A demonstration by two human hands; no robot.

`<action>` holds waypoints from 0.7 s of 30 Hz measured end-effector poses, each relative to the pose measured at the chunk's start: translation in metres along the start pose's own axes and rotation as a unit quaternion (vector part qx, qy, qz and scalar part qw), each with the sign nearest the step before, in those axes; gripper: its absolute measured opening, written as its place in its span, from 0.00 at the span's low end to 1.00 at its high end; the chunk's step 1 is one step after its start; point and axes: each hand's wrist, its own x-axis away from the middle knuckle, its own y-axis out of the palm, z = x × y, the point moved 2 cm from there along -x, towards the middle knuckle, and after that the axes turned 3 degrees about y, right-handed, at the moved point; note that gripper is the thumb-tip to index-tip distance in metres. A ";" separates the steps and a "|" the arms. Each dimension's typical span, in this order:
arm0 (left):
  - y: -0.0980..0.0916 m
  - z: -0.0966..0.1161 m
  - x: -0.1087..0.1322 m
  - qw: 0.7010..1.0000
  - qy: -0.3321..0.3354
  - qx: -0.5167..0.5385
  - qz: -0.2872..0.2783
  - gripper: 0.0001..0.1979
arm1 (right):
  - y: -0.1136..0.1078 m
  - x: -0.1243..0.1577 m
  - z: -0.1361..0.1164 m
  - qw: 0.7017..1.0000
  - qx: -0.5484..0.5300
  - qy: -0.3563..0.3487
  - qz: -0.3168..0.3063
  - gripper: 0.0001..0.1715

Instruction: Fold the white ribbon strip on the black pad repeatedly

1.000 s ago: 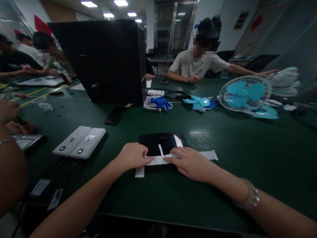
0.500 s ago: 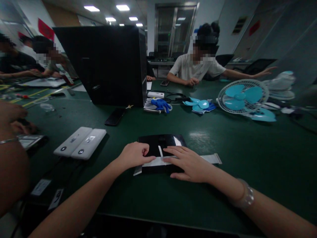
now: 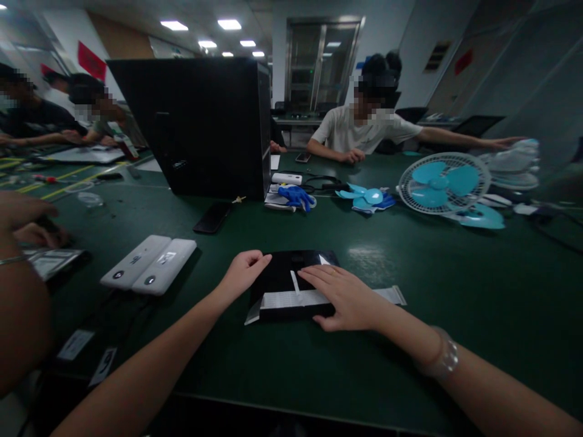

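Probably light and stiff, the black panel (image 3: 276,276) lies on the near middle of the counter (image 3: 387,376), its glossy face likely slippery. The white ribbon (image 3: 280,299) across it looks thin, bendable and easily creased; the panel's side edges seem the safer hold. The right hand (image 3: 348,297) spreads unclenched over both; the left hand (image 3: 243,271) curls at the panel's left edge, its grip unclear.

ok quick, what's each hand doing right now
Left hand: fingers curled, at the left edge of the black panel; whether it grips cannot be told.
Right hand: open, over the panel and white strip.
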 end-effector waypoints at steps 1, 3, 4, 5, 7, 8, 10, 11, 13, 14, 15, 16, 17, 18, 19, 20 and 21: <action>-0.001 -0.001 0.000 1.000 -0.002 0.004 0.009 0.22 | -0.001 0.000 0.000 1.000 0.005 0.003 0.001 0.51; -0.002 -0.003 -0.001 1.000 -0.005 0.005 0.023 0.22 | -0.004 0.001 0.005 1.000 0.023 0.019 0.004 0.51; -0.002 -0.003 -0.001 1.000 -0.006 0.005 0.028 0.23 | -0.006 0.002 0.010 0.999 0.035 0.036 0.007 0.51; -0.002 -0.003 -0.001 1.000 -0.007 0.005 0.028 0.23 | -0.008 0.004 0.017 0.997 0.046 0.058 0.009 0.51; -0.002 -0.003 -0.002 1.000 -0.011 0.009 0.018 0.23 | -0.013 0.009 0.036 0.992 0.065 0.112 0.007 0.51; -0.001 -0.003 -0.002 1.000 -0.013 0.010 0.011 0.23 | -0.015 0.013 0.049 0.987 0.071 0.144 0.002 0.52; -0.001 -0.003 -0.001 1.000 -0.017 0.011 0.001 0.23 | -0.019 0.022 0.078 0.974 0.080 0.212 -0.009 0.54; -0.001 -0.004 -0.001 1.000 -0.019 0.013 -0.002 0.23 | -0.021 0.028 0.094 0.966 0.082 0.247 -0.014 0.55; -0.001 -0.005 -0.001 1.000 -0.022 0.017 -0.007 0.22 | -0.025 0.043 0.127 0.946 0.070 0.317 -0.021 0.54; -0.001 -0.006 -0.001 1.000 -0.024 0.018 -0.009 0.22 | -0.027 0.051 0.144 0.934 0.056 0.353 -0.026 0.53; -0.001 -0.006 -0.001 0.999 -0.025 0.019 -0.010 0.22 | -0.029 0.061 0.161 0.920 0.038 0.390 -0.031 0.52; -0.001 -0.007 -0.001 0.999 -0.026 0.019 -0.011 0.22 | -0.031 0.072 0.177 0.903 0.020 0.428 -0.033 0.52; -0.002 -0.007 -0.001 0.999 -0.027 0.019 -0.010 0.22 | -0.033 0.084 0.192 0.887 0.012 0.460 -0.033 0.51; -0.002 -0.006 -0.001 0.999 -0.028 0.019 -0.009 0.22 | -0.036 0.096 0.206 0.871 0.009 0.489 -0.032 0.51; -0.002 -0.006 -0.001 0.999 -0.030 0.020 -0.010 0.22 | -0.039 0.109 0.218 0.856 0.009 0.516 -0.030 0.50; -0.002 -0.005 -0.001 0.999 -0.033 0.022 -0.011 0.22 | -0.042 0.122 0.230 0.841 0.011 0.540 -0.028 0.49; -0.002 -0.004 -0.001 0.999 -0.036 0.024 -0.012 0.22 | -0.045 0.135 0.240 0.825 0.012 0.564 -0.024 0.48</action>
